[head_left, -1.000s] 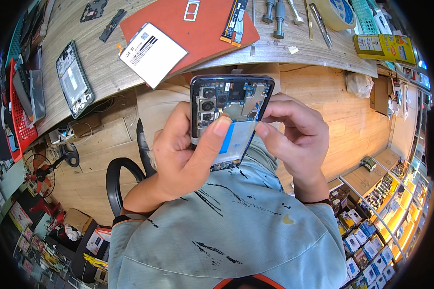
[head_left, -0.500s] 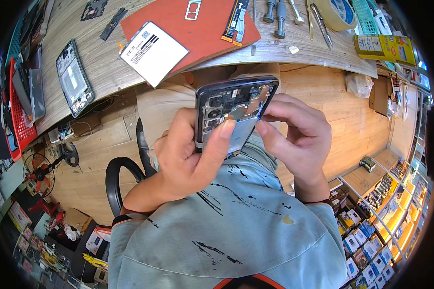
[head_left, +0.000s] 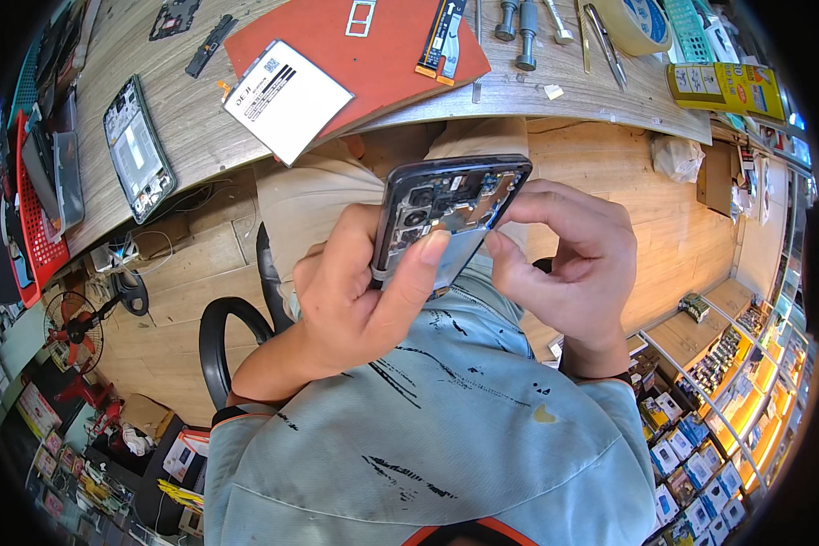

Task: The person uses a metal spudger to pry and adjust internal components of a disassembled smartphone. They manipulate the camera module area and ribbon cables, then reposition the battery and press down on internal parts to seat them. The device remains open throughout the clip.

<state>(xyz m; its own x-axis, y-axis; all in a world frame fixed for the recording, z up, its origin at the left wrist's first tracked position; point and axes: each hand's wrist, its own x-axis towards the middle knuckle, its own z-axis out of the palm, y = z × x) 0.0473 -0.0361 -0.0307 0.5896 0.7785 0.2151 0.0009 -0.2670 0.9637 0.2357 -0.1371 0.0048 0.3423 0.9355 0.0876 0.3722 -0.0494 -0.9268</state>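
Note:
Above my lap, a smartphone point(head_left: 460, 211) with its back cover off is held tilted. Its camera modules, circuit board and a pale flat area below them are exposed. My left hand point(head_left: 350, 296) grips it by the left side, thumb lying across the inside and fingers behind the frame. At the opposite edge, my right hand point(head_left: 578, 259) has its fingers curled, with the index finger and thumb closed at the phone's side. Its fingertips are partly hidden by that edge.
On the desk lie a white battery point(head_left: 289, 102), an orange-red mat point(head_left: 387, 50), a flex cable point(head_left: 443, 41) and another opened phone point(head_left: 139, 150). Screwdrivers point(head_left: 527, 36), tweezers point(head_left: 607, 45), a tape roll point(head_left: 635, 25) and a yellow can point(head_left: 726, 89) stand or lie at the right.
The phone has shifted slightly right and down, and its upper edge tips more toward the viewer. My right hand has moved slightly right, its thumb and index still by the phone's edge.

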